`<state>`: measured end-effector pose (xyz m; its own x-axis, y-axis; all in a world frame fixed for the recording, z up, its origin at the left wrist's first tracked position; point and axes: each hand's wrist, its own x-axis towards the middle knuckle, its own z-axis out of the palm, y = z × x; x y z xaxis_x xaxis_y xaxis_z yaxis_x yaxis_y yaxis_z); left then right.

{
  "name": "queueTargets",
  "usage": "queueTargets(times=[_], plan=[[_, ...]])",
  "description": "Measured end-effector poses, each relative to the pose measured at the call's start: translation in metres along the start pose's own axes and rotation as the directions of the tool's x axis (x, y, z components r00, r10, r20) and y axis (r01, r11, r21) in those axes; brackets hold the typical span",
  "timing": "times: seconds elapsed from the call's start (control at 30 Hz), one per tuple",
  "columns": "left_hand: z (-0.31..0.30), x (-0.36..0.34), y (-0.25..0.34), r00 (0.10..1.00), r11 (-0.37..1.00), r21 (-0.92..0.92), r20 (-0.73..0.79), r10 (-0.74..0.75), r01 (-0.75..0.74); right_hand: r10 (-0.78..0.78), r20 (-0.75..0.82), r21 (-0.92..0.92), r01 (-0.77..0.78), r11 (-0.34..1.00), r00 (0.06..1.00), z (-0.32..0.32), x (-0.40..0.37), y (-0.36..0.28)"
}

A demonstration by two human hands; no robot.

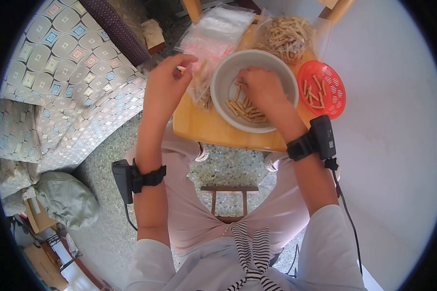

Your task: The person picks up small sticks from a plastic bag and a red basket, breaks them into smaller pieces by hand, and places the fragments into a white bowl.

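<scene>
A grey-white bowl [219,104] sits on the wooden chair seat [192,128], with several short tan sticks [247,110] in its lower part. Inside it is my right hand [262,87], fingertips pinched at the top of one thin stick [238,91]. To the bowl's left stands a small clear plastic bag [201,89] holding some sticks. My left hand [169,82] is at that bag's upper edge, thumb and forefinger curled around the edge; the exact contact is hard to see.
Flat zip bags [218,29] lie stacked behind the bowl. A large clear bag full of sticks [289,39] is at the back right. At the right, a red plastic basket [342,92] holds several sticks. A white wall [388,97] rises on the right, a patterned cover [77,63] on the left.
</scene>
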<state>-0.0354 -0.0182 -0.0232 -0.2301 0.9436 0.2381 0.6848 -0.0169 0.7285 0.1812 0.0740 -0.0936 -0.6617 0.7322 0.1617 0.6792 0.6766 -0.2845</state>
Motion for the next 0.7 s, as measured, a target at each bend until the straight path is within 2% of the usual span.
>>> queueTargets(times=[0.07,0.1,0.13,0.17,0.23,0.3,0.33,0.4,0.43,0.5,0.63,0.67,0.7], plan=[[-0.003,-0.002,0.010,0.998,0.997,-0.056,-0.026,-0.059,0.058,0.010,0.015,-0.011,-0.010,1.000,1.000,-0.003,0.002,-0.001],[-0.005,-0.002,0.015,0.992,0.987,-0.114,-0.048,-0.119,0.113,0.046,-0.011,-0.017,-0.046,0.999,0.999,-0.004,0.004,-0.002],[-0.004,-0.002,0.013,0.992,0.987,-0.113,-0.048,-0.119,0.113,0.082,-0.038,-0.022,-0.082,0.996,0.996,-0.006,0.006,-0.003],[-0.003,-0.002,0.009,0.995,0.992,-0.079,-0.025,-0.101,0.099,0.081,-0.037,-0.022,-0.082,0.996,0.996,-0.007,0.008,-0.004],[0.000,-0.002,-0.001,0.996,0.995,-0.042,-0.003,-0.087,0.087,0.082,-0.157,0.123,-0.063,0.990,0.984,-0.011,0.011,-0.007],[0.003,-0.001,-0.004,0.999,0.989,0.149,-0.031,0.018,-0.013,0.086,-0.185,0.174,-0.053,0.983,0.979,-0.017,0.011,-0.011],[0.002,0.000,-0.003,0.999,0.989,0.150,-0.033,0.018,-0.013,0.093,-0.214,0.224,-0.044,0.974,0.972,-0.021,0.012,-0.013],[0.001,0.001,0.002,0.997,0.986,-0.163,-0.080,0.020,-0.033,0.077,-0.250,0.237,-0.016,0.971,0.965,-0.024,0.011,-0.014],[0.000,0.001,0.005,0.997,0.986,-0.164,-0.078,0.021,-0.034,0.063,-0.285,0.248,0.010,0.969,0.956,-0.025,0.011,-0.014],[-0.004,0.001,0.010,0.996,0.996,-0.013,0.014,-0.085,0.085,0.054,-0.288,0.257,0.023,0.966,0.956,-0.025,0.011,-0.013],[0.008,0.001,-0.003,0.997,0.990,0.122,0.013,-0.079,0.076,0.059,-0.257,0.304,0.023,0.953,0.965,-0.029,0.011,-0.016],[0.009,0.004,-0.006,0.984,0.960,0.257,-0.111,0.142,-0.110,0.059,-0.259,0.303,0.023,0.953,0.964,-0.031,0.012,-0.016],[0.010,0.007,-0.003,0.908,0.875,0.403,-0.198,0.369,-0.268,0.034,-0.286,0.316,0.061,0.947,0.958,-0.035,0.013,-0.019]])
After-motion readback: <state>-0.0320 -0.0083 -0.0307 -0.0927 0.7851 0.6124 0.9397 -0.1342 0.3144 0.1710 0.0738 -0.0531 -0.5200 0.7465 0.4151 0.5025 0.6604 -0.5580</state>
